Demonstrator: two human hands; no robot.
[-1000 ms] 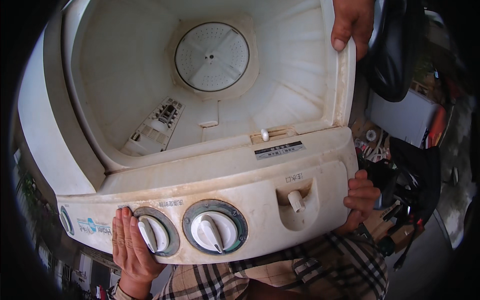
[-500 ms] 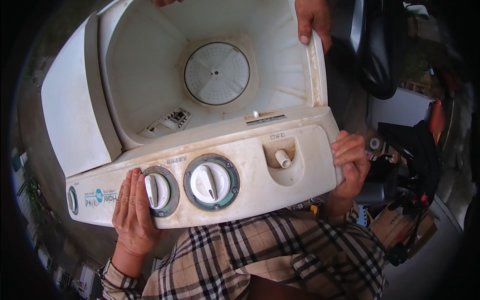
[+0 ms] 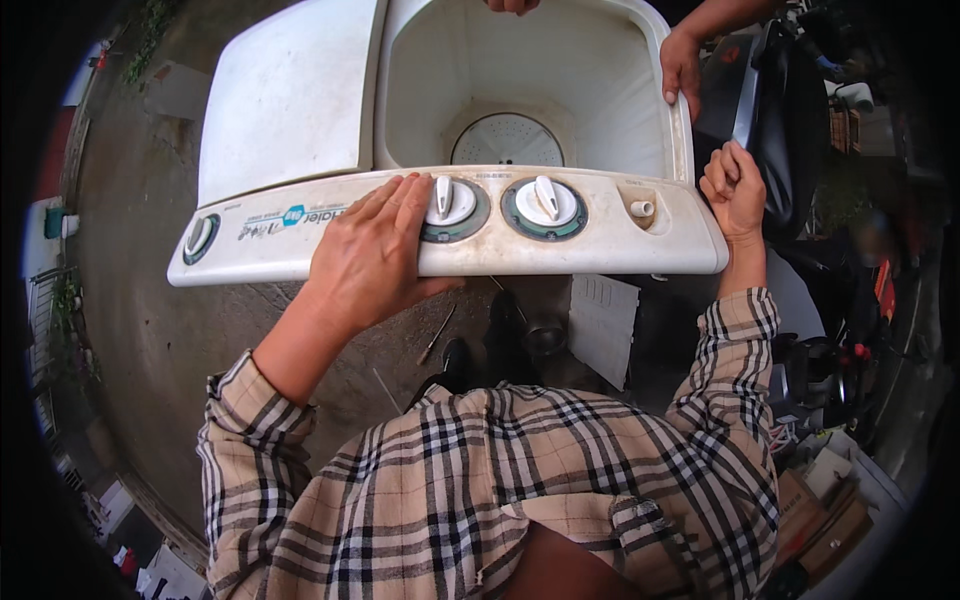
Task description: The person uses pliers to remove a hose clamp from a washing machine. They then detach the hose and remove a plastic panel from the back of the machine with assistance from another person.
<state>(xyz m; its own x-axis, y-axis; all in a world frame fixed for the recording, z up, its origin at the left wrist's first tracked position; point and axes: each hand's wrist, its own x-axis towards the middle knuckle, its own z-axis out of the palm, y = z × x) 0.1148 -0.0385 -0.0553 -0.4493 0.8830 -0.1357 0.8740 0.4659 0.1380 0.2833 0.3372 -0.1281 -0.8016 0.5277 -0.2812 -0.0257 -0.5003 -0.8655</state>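
Observation:
A white twin-tub washing machine [image 3: 290,100] stands before me, its control panel [image 3: 560,258] facing my body. My left hand [image 3: 370,245] lies flat on the panel beside the middle dial [image 3: 452,205], fingers stretched out and thumb along the lower edge. At the panel's right end my right hand [image 3: 735,190] is closed around the corner, its fingertips curled. Another dial [image 3: 545,205] and a water inlet spout [image 3: 642,209] sit between my hands. Inside the uncovered tub, a round pulsator [image 3: 507,140] shows partly.
Another person's hand [image 3: 682,70] grips the tub's right rim; fingers [image 3: 512,5] show at the far rim. A black padded seat [image 3: 780,130] is close on the right. A white panel [image 3: 603,325] and a screwdriver-like tool [image 3: 437,335] lie below. Cardboard boxes [image 3: 810,520] sit lower right.
The washing machine has moved away from me and tipped, so less of the tub's bottom shows. My arms are stretched further out. The floor and my feet have come into view.

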